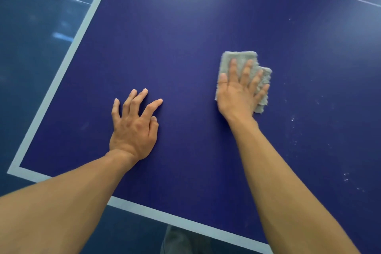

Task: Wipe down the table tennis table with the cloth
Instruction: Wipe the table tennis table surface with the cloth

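Right now I'm pressing the folded grey cloth (pixel 241 68) flat onto the blue worktop (pixel 175 47) under my right hand (pixel 240 90), fingers straight; my left hand (pixel 134 126) is bracing, splayed, holding nothing. I'm judging the next stroke should be heading right, toward the white specks (pixel 292 119)

The cloth (pixel 241 62) lies on the table (pixel 185 37), under the right hand (pixel 239 93), with the left hand (pixel 134 128) to its left.
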`<state>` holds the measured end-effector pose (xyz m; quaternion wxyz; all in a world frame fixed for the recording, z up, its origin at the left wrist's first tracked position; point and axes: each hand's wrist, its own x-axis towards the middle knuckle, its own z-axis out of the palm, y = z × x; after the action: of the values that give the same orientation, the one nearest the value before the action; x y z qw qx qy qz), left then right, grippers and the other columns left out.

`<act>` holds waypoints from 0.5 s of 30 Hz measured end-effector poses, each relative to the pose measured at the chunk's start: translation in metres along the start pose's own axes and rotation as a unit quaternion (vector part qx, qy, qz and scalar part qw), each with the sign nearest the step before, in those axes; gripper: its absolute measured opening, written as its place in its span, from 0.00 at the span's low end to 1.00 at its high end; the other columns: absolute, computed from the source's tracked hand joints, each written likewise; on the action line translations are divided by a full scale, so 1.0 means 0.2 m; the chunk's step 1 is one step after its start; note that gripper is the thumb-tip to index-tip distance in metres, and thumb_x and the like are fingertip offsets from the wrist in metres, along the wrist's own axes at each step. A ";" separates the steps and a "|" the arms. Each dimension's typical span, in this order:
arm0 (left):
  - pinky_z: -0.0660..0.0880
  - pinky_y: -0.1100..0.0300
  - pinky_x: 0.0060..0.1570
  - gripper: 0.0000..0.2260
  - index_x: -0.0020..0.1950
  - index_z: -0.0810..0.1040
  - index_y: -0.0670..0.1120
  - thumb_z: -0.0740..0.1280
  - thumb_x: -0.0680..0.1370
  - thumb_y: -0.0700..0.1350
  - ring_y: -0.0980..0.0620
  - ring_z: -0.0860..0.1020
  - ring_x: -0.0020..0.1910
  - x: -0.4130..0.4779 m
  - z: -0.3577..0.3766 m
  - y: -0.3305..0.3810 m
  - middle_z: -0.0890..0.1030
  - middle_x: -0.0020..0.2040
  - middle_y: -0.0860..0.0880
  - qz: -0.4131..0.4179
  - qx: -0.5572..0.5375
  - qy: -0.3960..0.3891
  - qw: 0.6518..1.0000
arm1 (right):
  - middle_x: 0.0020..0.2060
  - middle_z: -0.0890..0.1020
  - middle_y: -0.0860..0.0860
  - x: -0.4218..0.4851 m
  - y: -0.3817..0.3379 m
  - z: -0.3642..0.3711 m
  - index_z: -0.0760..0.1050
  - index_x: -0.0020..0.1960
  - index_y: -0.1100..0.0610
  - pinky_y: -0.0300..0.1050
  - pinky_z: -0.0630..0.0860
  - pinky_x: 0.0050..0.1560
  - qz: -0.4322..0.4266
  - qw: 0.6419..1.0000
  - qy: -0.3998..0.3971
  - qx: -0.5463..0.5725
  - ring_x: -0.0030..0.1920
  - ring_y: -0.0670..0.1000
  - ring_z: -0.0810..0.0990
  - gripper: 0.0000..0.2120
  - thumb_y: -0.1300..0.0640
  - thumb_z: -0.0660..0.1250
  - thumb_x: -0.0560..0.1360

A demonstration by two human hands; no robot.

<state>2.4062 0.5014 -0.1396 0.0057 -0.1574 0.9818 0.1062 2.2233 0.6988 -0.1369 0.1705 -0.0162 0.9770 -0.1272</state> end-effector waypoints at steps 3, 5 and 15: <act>0.49 0.33 0.78 0.24 0.76 0.72 0.52 0.51 0.81 0.51 0.42 0.58 0.81 0.00 -0.01 0.00 0.63 0.80 0.45 0.000 -0.001 0.001 1.000 | 0.84 0.38 0.48 -0.16 -0.11 0.09 0.41 0.84 0.39 0.67 0.30 0.78 -0.168 0.984 -0.024 -0.045 0.83 0.59 0.33 0.27 0.39 0.41 0.86; 0.49 0.33 0.78 0.24 0.76 0.72 0.52 0.52 0.81 0.51 0.42 0.59 0.81 0.01 0.00 0.00 0.63 0.80 0.45 0.002 0.000 0.006 1.000 | 0.85 0.41 0.48 -0.30 -0.05 0.13 0.44 0.84 0.39 0.67 0.33 0.79 -0.239 0.968 -0.029 -0.078 0.83 0.58 0.35 0.28 0.38 0.42 0.86; 0.52 0.33 0.78 0.24 0.75 0.73 0.51 0.51 0.82 0.52 0.40 0.62 0.80 0.00 -0.04 0.03 0.65 0.78 0.43 -0.010 0.011 -0.013 1.000 | 0.83 0.35 0.44 -0.28 0.48 -0.06 0.36 0.82 0.34 0.63 0.31 0.79 -0.044 0.997 -0.026 -0.060 0.82 0.54 0.30 0.28 0.35 0.40 0.84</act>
<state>2.4056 0.5050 -0.1307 0.0216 -0.1662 0.9810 0.0974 2.2730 0.7980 -0.1317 0.1890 -0.0729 0.9764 -0.0753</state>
